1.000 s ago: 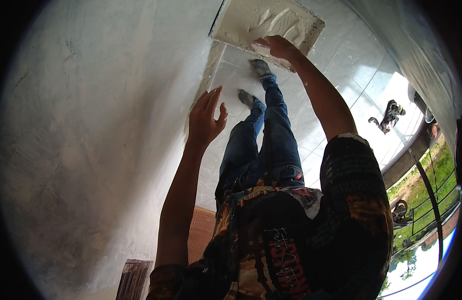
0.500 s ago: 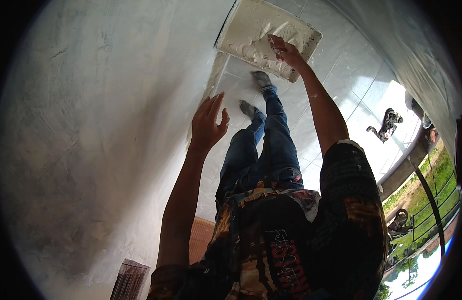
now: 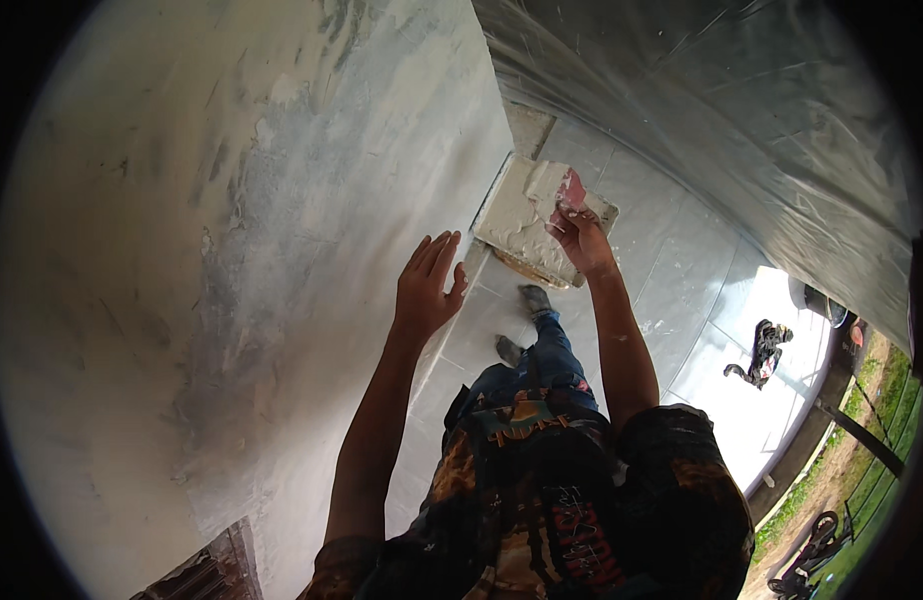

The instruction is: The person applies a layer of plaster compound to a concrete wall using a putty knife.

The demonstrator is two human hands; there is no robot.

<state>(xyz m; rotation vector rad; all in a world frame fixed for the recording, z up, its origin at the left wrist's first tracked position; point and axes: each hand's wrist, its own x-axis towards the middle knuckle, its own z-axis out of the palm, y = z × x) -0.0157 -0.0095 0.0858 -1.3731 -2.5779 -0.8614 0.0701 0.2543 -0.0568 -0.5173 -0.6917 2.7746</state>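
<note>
My right hand (image 3: pixel 586 243) grips a reddish-pink putty spreader (image 3: pixel 573 190), and a thick pale load of putty sits on its blade. Below it on the floor lies a shallow rectangular tray (image 3: pixel 504 212) coated with the same wet putty; the spreader partly covers it. My left hand (image 3: pixel 424 290) holds nothing. Its fingers are stretched out and its thumb stands apart, close beside the wall (image 3: pixel 282 200). Patchy grey and whitish smears of putty cover that wall.
Translucent plastic sheeting (image 3: pixel 702 120) hangs at the upper right. Grey tiles (image 3: pixel 642 260) make up the floor around my feet. A dark bundled item (image 3: pixel 764 352) lies in the sunlit patch at right. A dark brown slatted piece (image 3: pixel 210 572) is at lower left.
My right hand has lifted the spreader, now carrying putty, from the tray. My view has shifted, bringing the wall's far edge and more sheeting into sight. My left hand stays open by the wall.
</note>
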